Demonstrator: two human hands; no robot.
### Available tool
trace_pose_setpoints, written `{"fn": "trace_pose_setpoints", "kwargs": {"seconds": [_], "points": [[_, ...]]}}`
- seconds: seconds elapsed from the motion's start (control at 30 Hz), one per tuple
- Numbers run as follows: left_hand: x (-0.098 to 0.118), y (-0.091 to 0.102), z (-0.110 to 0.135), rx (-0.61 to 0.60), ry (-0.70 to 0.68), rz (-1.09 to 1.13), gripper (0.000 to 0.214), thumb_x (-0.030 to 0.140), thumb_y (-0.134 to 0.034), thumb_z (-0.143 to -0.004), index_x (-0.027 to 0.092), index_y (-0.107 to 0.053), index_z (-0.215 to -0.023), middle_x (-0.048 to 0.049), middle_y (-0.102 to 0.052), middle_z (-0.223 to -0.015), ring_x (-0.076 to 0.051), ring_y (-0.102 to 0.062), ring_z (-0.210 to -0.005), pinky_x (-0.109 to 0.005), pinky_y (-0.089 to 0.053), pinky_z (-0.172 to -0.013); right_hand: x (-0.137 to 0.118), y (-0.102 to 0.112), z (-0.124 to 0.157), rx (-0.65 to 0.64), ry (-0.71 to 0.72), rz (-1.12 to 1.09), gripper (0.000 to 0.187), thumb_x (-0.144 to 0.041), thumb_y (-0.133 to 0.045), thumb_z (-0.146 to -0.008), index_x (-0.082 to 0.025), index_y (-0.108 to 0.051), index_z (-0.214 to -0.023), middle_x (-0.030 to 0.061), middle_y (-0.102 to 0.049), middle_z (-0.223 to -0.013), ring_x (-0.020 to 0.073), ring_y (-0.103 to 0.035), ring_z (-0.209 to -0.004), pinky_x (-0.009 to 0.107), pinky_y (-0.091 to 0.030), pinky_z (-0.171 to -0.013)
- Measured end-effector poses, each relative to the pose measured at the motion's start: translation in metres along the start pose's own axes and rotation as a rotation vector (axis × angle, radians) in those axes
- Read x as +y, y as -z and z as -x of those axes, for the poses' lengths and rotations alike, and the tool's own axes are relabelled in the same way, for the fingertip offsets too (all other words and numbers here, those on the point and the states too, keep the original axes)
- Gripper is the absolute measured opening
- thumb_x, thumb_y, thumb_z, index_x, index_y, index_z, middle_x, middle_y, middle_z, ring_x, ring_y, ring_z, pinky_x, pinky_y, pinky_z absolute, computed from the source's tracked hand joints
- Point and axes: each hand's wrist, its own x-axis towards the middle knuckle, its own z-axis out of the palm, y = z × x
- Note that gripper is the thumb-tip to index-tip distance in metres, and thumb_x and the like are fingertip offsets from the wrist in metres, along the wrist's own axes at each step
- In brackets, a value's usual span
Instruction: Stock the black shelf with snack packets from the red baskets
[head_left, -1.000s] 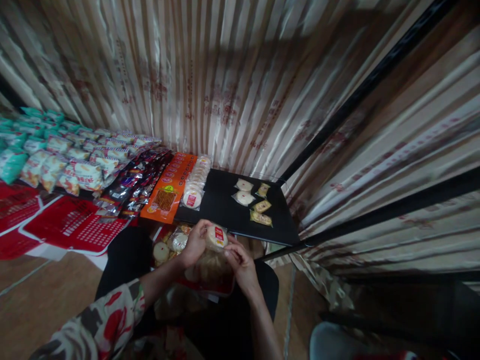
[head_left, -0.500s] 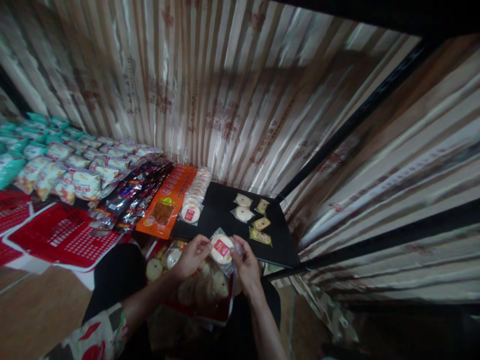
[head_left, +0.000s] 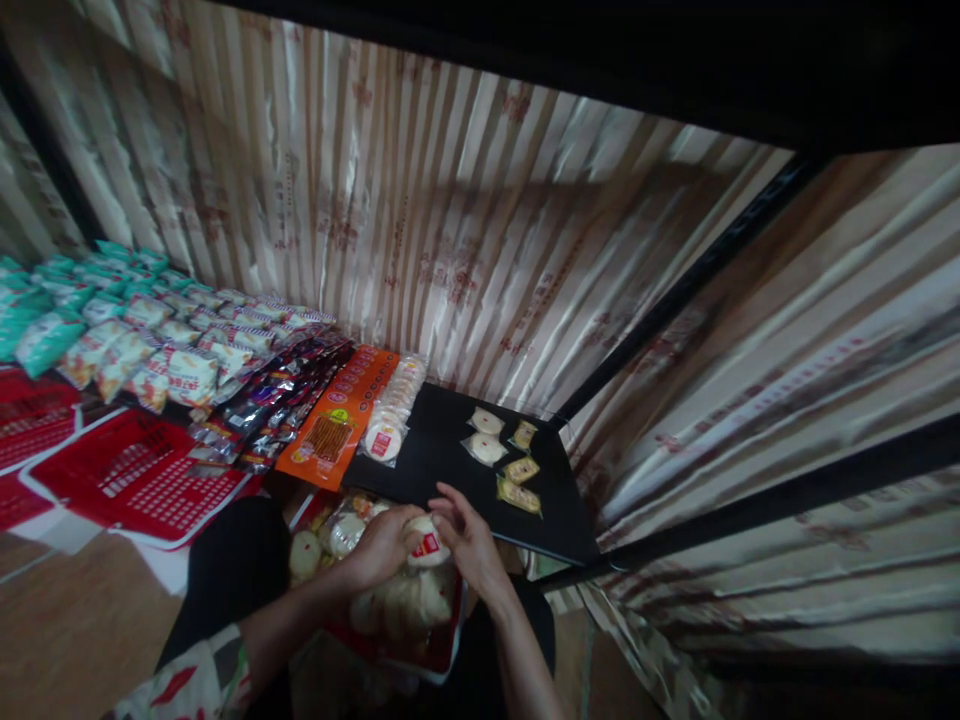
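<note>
A round white rice cracker in a clear wrapper with a red label is held above the red basket on my lap. My left hand is closed on the cracker's left edge. My right hand lies along its right side with the fingers stretched out and apart. Whether its thumb presses on the wrapper is hard to see. Below both hands, the basket holds several wrapped round crackers and other packets, partly hidden by my left hand and forearm.
On the black shelf lie two white cracker packets and several small yellow packets. Further left are a row of wrapped crackers, an orange bag, dark packets and white bags. A red basket stands at left.
The cracker has moved down and left, closer to the basket's contents. My right hand's fingers have loosened from its edge and straightened. The view has shifted slightly upward.
</note>
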Motion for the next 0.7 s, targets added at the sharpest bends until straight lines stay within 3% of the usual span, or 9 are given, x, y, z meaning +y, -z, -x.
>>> {"fn": "trace_pose_setpoints", "kwargs": {"seconds": [0.1,0.17,0.37,0.5,0.7], "points": [[-0.002,-0.003,0.001,0.103,0.062,0.101,0.023,0.020,-0.050,-0.074,0.018,-0.064,-0.092,-0.0031,-0.069,-0.090,-0.019,-0.061,-0.083,-0.026,-0.044,-0.076,0.004,0.003,0.003,0.190,-0.030,-0.101,0.054,-0.036,-0.073,-0.060,-0.022,-0.059,-0.110,0.0049,-0.067,-0.096,0.0184,-0.063,-0.087,0.034,-0.049,-0.082],[-0.001,-0.003,-0.001,0.166,0.091,0.201,0.021,0.019,-0.050,-0.072,0.017,-0.064,-0.087,-0.0022,-0.068,-0.084,-0.018,-0.061,-0.078,-0.026,-0.045,-0.072,0.005,0.004,0.008,0.252,-0.069,-0.168,0.057,-0.039,-0.076,-0.055,-0.021,-0.060,-0.106,0.0043,-0.067,-0.091,0.0192,-0.063,-0.082,0.034,-0.051,-0.077],[0.008,-0.004,-0.005,0.259,0.081,0.453,0.013,0.021,-0.053,-0.068,0.017,-0.062,-0.077,-0.0010,-0.065,-0.071,-0.017,-0.059,-0.069,-0.026,-0.045,-0.066,0.012,-0.007,0.018,0.186,-0.106,-0.273,0.060,-0.048,-0.078,-0.051,-0.019,-0.060,-0.100,0.0017,-0.068,-0.070,0.0192,-0.064,-0.064,0.031,-0.050,-0.063],[0.008,-0.007,-0.001,0.285,0.070,0.585,0.013,0.025,-0.056,-0.066,0.016,-0.061,-0.075,-0.0013,-0.065,-0.070,-0.017,-0.059,-0.068,-0.027,-0.045,-0.064,0.018,-0.017,0.015,0.235,-0.136,-0.363,0.061,-0.053,-0.078,-0.049,-0.021,-0.061,-0.098,-0.0001,-0.067,-0.068,0.0197,-0.064,-0.063,0.031,-0.050,-0.063],[0.012,-0.003,0.005,0.336,0.156,0.638,0.010,0.024,-0.060,-0.065,0.016,-0.059,-0.071,0.0011,-0.060,-0.063,-0.014,-0.055,-0.060,-0.024,-0.042,-0.058,0.021,-0.028,0.019,0.155,-0.148,-0.364,0.047,-0.053,-0.078,-0.049,-0.018,-0.067,-0.079,0.0032,-0.069,-0.070,0.0185,-0.064,-0.068,0.027,-0.048,-0.064]]}}
